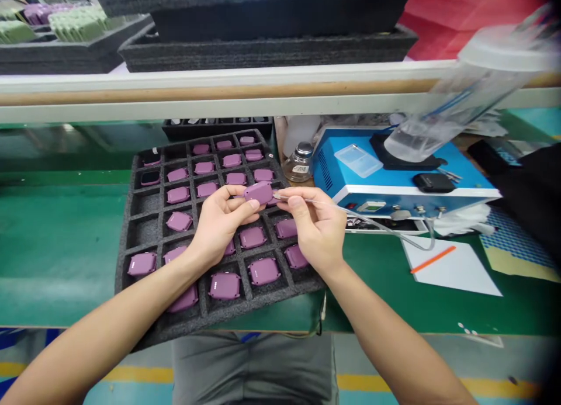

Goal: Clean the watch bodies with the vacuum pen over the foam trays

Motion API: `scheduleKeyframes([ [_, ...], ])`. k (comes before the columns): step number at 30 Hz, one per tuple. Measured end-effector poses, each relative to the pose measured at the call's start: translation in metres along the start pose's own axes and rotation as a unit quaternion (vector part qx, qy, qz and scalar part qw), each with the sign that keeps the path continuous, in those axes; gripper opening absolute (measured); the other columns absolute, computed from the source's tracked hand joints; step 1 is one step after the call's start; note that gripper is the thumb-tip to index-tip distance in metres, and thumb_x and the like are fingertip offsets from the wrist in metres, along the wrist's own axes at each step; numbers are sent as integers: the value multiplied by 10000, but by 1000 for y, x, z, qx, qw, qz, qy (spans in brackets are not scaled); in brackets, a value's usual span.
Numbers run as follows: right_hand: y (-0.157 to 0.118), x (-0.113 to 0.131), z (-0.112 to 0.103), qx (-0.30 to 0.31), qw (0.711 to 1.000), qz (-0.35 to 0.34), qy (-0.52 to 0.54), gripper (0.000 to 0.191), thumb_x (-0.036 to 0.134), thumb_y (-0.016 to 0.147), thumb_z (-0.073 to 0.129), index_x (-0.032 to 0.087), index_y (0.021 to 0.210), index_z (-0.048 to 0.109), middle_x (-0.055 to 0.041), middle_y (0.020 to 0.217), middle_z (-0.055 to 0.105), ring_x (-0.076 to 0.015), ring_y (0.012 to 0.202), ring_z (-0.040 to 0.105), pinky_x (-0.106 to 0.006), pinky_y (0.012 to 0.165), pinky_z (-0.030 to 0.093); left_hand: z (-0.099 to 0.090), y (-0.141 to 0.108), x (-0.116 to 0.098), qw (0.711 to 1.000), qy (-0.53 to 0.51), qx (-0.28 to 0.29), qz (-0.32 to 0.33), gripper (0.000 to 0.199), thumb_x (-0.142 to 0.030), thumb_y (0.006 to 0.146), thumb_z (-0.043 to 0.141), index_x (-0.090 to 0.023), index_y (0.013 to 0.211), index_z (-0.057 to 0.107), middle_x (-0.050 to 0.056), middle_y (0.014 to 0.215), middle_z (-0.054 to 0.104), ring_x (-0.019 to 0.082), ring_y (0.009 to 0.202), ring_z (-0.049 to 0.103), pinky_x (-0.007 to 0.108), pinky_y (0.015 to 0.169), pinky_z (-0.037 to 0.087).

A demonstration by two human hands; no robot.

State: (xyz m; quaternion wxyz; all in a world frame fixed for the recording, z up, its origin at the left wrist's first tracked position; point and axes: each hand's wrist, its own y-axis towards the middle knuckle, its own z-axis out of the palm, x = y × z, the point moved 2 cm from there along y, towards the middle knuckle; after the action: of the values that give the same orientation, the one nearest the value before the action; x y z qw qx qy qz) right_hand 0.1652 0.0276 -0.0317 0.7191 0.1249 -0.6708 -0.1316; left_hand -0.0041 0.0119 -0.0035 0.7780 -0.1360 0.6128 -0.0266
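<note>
My left hand pinches a small mauve plastic device housing between thumb and fingers. My right hand holds a thin transparent tube with a fine metal tip, and the tip sits at the housing's right edge. Both hands are above a dark grey foam tray divided into a grid of square cells. Several matching mauve housings lie in the cells, and my hands and wrists hide some of them. A few cells at the left show no housing.
A blue bench machine stands right of the tray, and the tube runs to its front. Nearby are a small glass bottle, a white sheet with an orange pen, and a transparent plastic cylinder hanging before a shelf rail.
</note>
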Motion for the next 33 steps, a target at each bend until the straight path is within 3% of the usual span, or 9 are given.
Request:
scheduleKeyframes([
  [9, 0, 4, 1, -15, 1000, -10, 11, 161, 344, 985, 671, 219, 1017, 767, -48, 1009, 794, -176, 922, 776, -327, 833, 682, 0, -1, 2, 1000, 15, 14, 20, 429, -308, 689, 921, -175, 960, 617, 57, 902, 806, 207, 857, 779, 329, 807, 623],
  [33, 0, 4, 1, -17, 1000, -2, 1, 183, 373, 977, 675, 216, 1003, 766, -53, 1006, 792, -182, 914, 774, -335, 816, 695, 1, -1, 3, 999, 15, 18, 34, 381, -288, 705, 911, -177, 940, 633, 40, 862, 796, 170, 800, 756, 310, 793, 620],
])
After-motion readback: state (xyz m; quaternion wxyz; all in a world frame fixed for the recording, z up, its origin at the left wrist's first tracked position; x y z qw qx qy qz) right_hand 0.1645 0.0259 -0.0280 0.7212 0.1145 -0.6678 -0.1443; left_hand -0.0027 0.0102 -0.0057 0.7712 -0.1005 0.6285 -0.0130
